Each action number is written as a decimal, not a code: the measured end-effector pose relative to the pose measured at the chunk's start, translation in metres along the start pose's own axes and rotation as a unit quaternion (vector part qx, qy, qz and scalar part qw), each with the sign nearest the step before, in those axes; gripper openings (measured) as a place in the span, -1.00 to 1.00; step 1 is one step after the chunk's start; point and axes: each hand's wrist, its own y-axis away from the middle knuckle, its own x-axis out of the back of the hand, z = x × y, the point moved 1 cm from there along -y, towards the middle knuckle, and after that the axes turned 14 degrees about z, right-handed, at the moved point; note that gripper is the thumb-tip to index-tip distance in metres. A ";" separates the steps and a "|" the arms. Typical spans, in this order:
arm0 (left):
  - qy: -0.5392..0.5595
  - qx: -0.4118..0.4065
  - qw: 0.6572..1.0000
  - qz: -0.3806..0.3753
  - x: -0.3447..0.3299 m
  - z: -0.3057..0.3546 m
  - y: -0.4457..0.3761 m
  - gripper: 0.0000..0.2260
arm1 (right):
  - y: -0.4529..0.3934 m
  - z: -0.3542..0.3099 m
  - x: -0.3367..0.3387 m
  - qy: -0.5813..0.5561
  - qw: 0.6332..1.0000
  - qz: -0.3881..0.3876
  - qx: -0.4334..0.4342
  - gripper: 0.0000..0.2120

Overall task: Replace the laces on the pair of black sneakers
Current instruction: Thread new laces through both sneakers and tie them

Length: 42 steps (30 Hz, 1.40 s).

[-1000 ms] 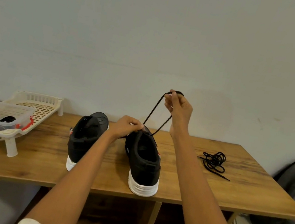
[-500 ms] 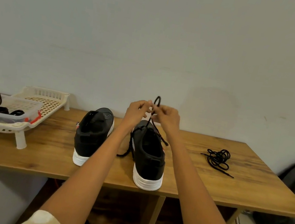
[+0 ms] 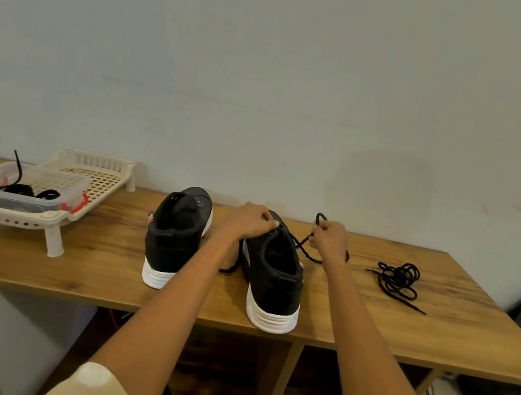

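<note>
Toward the worktop's [image 3: 99,273] left edge, a cream slatted plastic rack [image 3: 96,175] carries a clear tub of black laces [image 3: 23,190]. Mid-worktop stand two black white-soled sneakers: an unlaced one [image 3: 176,234], then one [image 3: 277,270] where the left hand [image 3: 248,221] pinches at the eyelets. The right hand [image 3: 330,239] grips the limp black lace [image 3: 309,240], probably best held near its stiff tip. A loose coiled black lace [image 3: 399,279] lies toward the right edge.

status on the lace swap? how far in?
Done: the left sneaker shows no lace; laces lie in the clear tub. In hand: right hand grips a lace on the right sneaker, left hand at its eyelets. Left: the coiled lace is untouched.
</note>
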 end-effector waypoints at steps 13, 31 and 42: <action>-0.134 -0.041 0.985 0.101 -0.015 -0.007 -0.008 -0.81 | 0.021 -0.049 -0.003 0.076 0.970 -0.137 0.187 -0.74; 0.197 0.087 0.976 0.036 -0.006 -0.010 -0.004 -0.78 | 0.025 -0.052 -0.012 0.172 0.948 -0.120 0.240 -0.80; 0.327 0.151 0.932 0.036 -0.011 -0.010 0.002 -0.88 | 0.028 -0.071 -0.014 0.021 0.973 -0.095 0.211 -0.88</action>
